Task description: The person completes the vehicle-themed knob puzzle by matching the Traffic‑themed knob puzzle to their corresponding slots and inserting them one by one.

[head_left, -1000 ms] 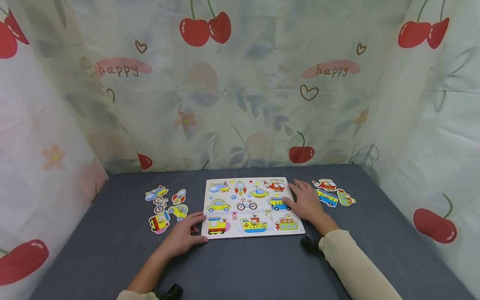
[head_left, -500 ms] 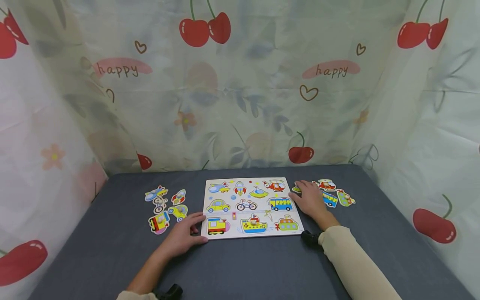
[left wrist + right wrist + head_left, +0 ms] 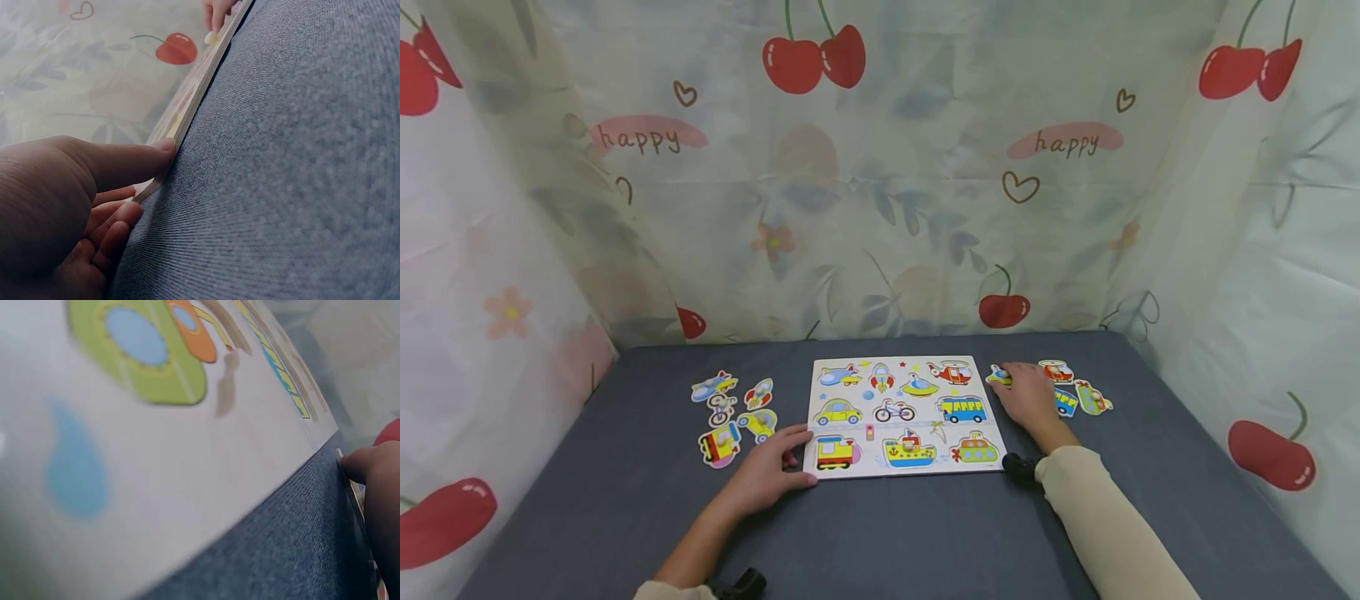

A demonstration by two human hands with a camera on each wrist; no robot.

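Note:
A white peg puzzle board (image 3: pixel 850 429) printed with colourful vehicles lies flat on the grey cloth. My left hand (image 3: pixel 765 471) grips its near left corner; in the left wrist view the thumb (image 3: pixel 134 164) presses the edge and the other fingers curl at the corner. Just beyond the board's right side, my right hand (image 3: pixel 1028 396) pinches a small yellow and blue puzzle piece (image 3: pixel 998 376), partly covered by the fingers. The right wrist view shows the thumb (image 3: pixel 359 464) at a thin piece's edge. Partly behind this hand lies a bus piece (image 3: pixel 1065 403).
Right of the hand are a helicopter piece (image 3: pixel 1056 372) and a submarine piece (image 3: pixel 1092 398). Left of the board lie plane (image 3: pixel 714 386), rocket (image 3: pixel 758 392), motorbike-like (image 3: pixel 721 409), car (image 3: pixel 757 425) and train (image 3: pixel 720 445) pieces. A cherry-print curtain (image 3: pixel 880 208) stands behind the table.
My right hand has moved right, off the board's edge and the printed bus, and the yellow and blue piece now shows at its fingertips. The left hand has stayed at the corner.

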